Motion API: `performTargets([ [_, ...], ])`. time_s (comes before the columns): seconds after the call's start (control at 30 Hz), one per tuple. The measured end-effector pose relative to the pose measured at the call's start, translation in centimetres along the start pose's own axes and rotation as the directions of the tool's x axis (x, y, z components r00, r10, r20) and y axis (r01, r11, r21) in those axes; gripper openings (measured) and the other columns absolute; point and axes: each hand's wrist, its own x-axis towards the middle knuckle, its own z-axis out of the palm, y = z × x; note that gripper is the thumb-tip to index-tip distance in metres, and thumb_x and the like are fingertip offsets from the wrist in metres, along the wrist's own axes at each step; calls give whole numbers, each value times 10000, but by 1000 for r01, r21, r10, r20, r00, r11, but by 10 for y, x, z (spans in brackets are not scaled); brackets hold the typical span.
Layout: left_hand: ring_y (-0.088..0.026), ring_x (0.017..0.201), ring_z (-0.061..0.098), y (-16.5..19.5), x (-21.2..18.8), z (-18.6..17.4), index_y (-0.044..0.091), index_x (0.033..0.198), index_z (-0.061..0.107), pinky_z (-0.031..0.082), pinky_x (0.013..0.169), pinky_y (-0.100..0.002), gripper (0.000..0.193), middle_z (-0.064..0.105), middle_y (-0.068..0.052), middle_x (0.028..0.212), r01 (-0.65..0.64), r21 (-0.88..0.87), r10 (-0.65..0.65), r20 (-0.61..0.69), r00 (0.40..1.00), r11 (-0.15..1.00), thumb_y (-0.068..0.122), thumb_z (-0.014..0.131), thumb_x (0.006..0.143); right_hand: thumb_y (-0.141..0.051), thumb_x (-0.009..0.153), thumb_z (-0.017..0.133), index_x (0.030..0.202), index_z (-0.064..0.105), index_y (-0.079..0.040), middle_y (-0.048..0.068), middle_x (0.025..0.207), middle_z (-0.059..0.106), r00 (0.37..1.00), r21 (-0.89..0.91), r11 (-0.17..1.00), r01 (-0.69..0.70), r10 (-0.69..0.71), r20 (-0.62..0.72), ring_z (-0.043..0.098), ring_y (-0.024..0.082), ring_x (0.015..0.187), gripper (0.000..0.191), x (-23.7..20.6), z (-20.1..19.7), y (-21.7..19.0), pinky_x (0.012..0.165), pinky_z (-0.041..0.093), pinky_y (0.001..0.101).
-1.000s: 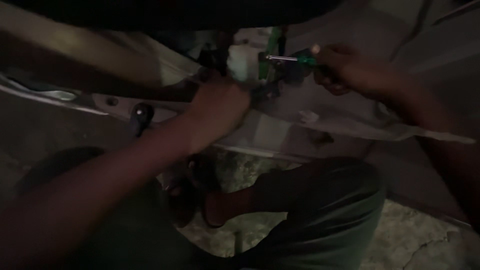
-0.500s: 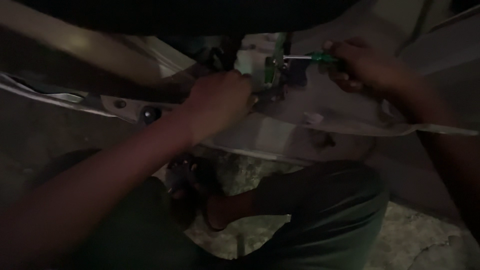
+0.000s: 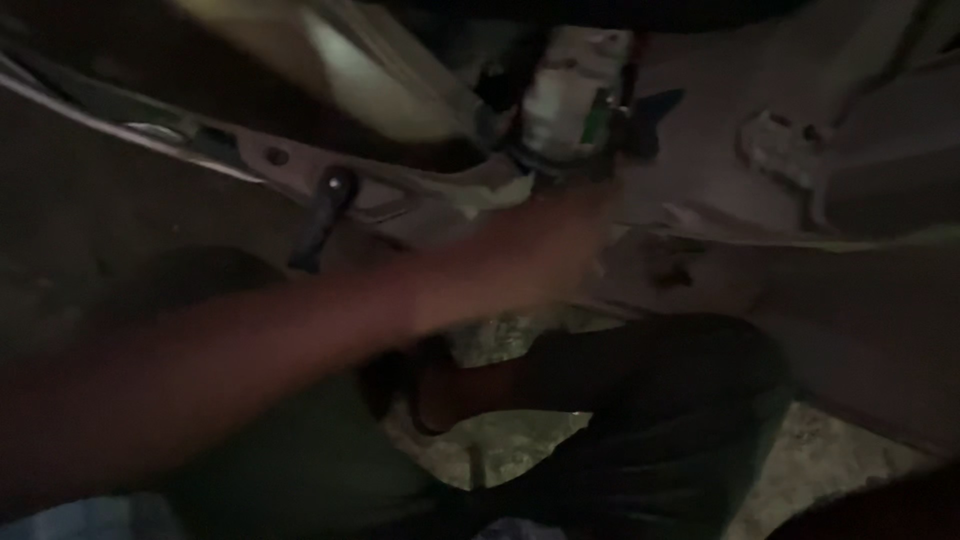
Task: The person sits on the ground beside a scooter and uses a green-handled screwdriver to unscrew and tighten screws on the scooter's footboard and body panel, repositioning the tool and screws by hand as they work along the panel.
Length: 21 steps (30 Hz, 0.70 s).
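Dim light, heavy blur. We are crouched under or beside pale bodywork (image 3: 700, 120), knees folded below us in dark trousers (image 3: 660, 420), over a rough stone floor (image 3: 500, 450).

Our left hand (image 3: 545, 245) reaches up and across from the lower left, the forearm filling the middle of the view. It is smeared by motion, so we cannot tell whether the fingers are spread, closed or pinching anything. It sits just below a whitish plastic part (image 3: 570, 95) with a small green patch on its side, mounted at the top centre among dark hoses and brackets. Whether the hand touches that part we cannot tell; it looks near, not on it.

Our right hand is out of view.

To the left, a black knob (image 3: 335, 190) hangs from a pale metal rail (image 3: 250, 160) that runs diagonally toward the whitish part.

Risks as we judge them:
- Poor light. We are working close to feel alone, so the hand could land on the wrong fitting or a sharp panel edge.
- The hand is moving fast in a tight space. A knuckle could strike the bodywork or knock the whitish part and strain its mounting or the hoses beside it.
- Plastic of that kind may crack if gripped or levered hard.
- Only one hand shows near the part; anything loosened there could drop to the floor between our knees and be hard to find in this dark.
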Motion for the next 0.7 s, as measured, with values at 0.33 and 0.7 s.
performTargets([
  [0.33,-357,1068,671,-6,-18,64,49,1506,249,578,795,-475,746,189,-203,1600,-112,-47,121,237,964,993,72,638,870,-301,1046,594,1407,597,-15,64,673,486,877,237,844,-481,463,129,375,120,448,460,-1,164,31,395,331,321],
  [0.7,-368,985,689,-71,-11,129,4,1314,571,567,696,-506,559,667,-211,1194,-325,142,291,216,932,935,185,704,802,-273,1035,585,1382,584,-6,94,775,691,828,290,806,-516,557,-72,453,115,450,438,95,218,53,412,353,321],
])
